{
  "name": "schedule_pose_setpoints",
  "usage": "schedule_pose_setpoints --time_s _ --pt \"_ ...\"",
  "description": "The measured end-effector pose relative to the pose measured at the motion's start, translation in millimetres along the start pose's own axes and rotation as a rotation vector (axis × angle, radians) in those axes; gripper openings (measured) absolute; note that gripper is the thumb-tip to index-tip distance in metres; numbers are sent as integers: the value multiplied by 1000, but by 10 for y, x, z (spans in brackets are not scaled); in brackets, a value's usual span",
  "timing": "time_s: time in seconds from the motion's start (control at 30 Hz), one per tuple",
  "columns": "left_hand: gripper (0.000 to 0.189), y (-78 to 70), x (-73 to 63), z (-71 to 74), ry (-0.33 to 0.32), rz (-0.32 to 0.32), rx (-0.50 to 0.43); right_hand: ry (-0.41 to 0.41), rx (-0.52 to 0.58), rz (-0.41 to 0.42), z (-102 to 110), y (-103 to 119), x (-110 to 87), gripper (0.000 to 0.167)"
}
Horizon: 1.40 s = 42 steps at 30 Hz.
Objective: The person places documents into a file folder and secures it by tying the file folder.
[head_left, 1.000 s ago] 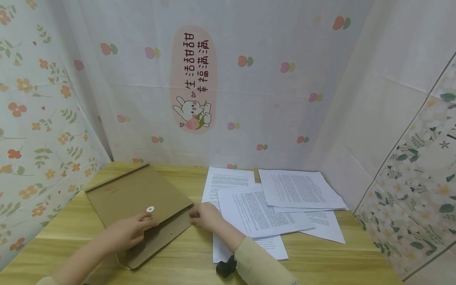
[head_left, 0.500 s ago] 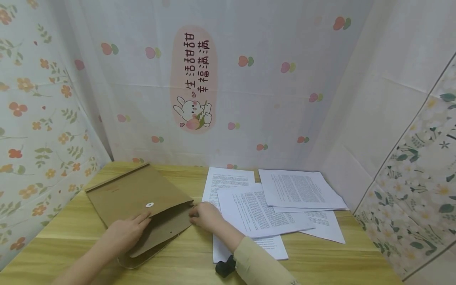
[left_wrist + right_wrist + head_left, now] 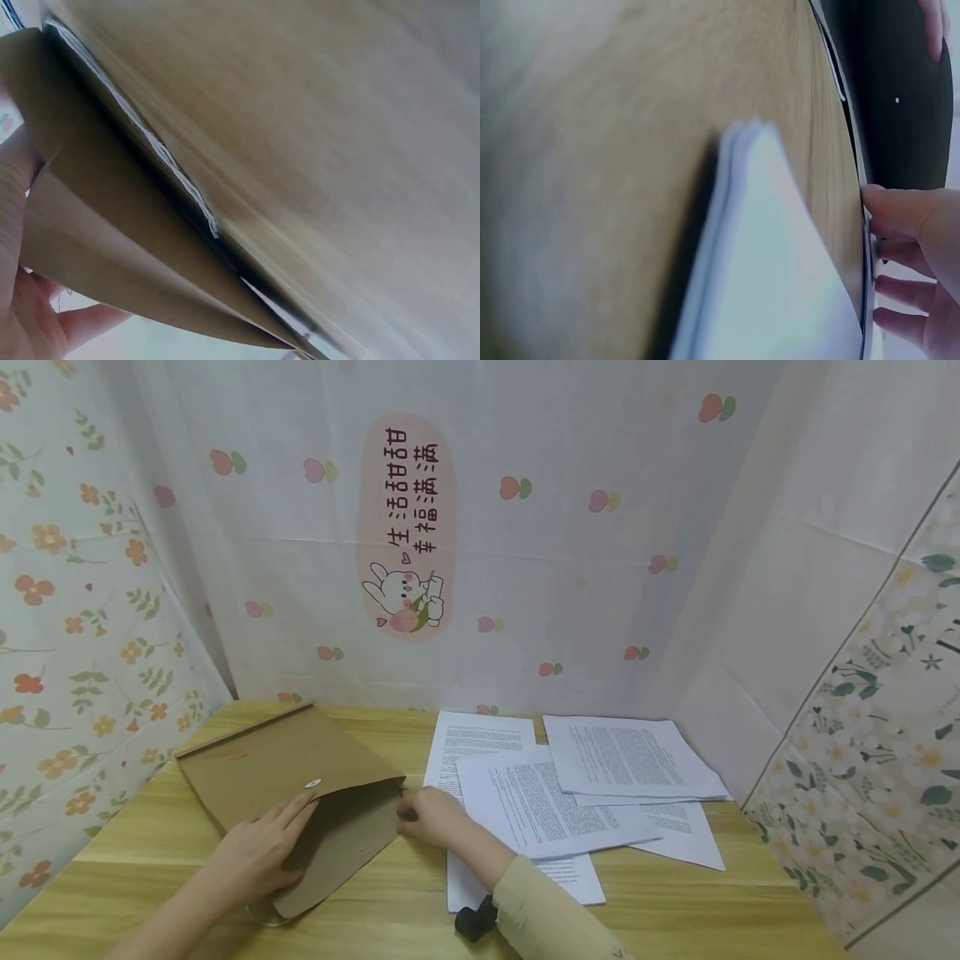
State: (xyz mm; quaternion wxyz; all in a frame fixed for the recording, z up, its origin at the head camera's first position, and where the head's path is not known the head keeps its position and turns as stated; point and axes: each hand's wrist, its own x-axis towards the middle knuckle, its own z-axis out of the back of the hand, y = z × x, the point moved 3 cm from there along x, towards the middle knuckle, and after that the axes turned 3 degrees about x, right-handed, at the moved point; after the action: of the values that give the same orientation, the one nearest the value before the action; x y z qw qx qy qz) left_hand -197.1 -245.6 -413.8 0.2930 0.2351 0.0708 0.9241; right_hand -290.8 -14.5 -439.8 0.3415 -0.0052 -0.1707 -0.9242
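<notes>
A brown kraft-paper document envelope (image 3: pixel 292 752) lies at the left of the table, its mouth facing the near right. A round white button (image 3: pixel 312 783) sits on its upper panel. My left hand (image 3: pixel 262 852) grips that panel by the edge near the button, fingers above and thumb below, so the mouth gapes. The flap (image 3: pixel 345 847) extends toward me beneath the raised panel. At the envelope's right corner, my right hand (image 3: pixel 431 818) pinches the edge; the right wrist view shows its thumb and fingers (image 3: pixel 904 255) there. A string (image 3: pixel 161 154) runs along the fold in the left wrist view.
Several printed sheets (image 3: pixel 555 802) overlap on the right half of the wooden table (image 3: pixel 697 910). Their near stack passes under my right forearm, beside a black object (image 3: pixel 476 920) at the wrist. Patterned curtains (image 3: pixel 570 568) enclose the back and sides.
My left hand has raised the envelope's upper panel, widening the mouth and tilting the button. The flap swung up at half a second ago and lies flatter now. My right hand stays at the corner.
</notes>
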Motion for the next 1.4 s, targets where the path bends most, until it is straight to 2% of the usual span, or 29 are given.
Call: schedule_pose_setpoints --time_s 0.17,0.33,0.53,0.63,0.8,0.97,1.2,1.4 --pt "108 3 -9 10 -4 9 -5 30 -25 18 -10 -4 8 27" --pt "110 2 -14 15 29 32 -27 51 -37 20 -14 -10 20 27" --pt "106 5 -13 -12 70 56 -112 111 -5 14 20 -44 13 32" --pt "100 7 -20 -22 79 40 -149 151 26 33 54 -64 0 36" --pt "80 0 -12 -23 71 -44 -160 172 55 84 95 -92 -31 37" --pt "60 -34 10 -37 124 -102 -200 174 82 85 131 -102 -86 39" --pt "41 -73 73 -36 150 -83 -262 157 111 60 202 -159 -183 40" --pt "29 -102 176 -22 210 -47 -369 118 194 -18 299 -253 -296 41"
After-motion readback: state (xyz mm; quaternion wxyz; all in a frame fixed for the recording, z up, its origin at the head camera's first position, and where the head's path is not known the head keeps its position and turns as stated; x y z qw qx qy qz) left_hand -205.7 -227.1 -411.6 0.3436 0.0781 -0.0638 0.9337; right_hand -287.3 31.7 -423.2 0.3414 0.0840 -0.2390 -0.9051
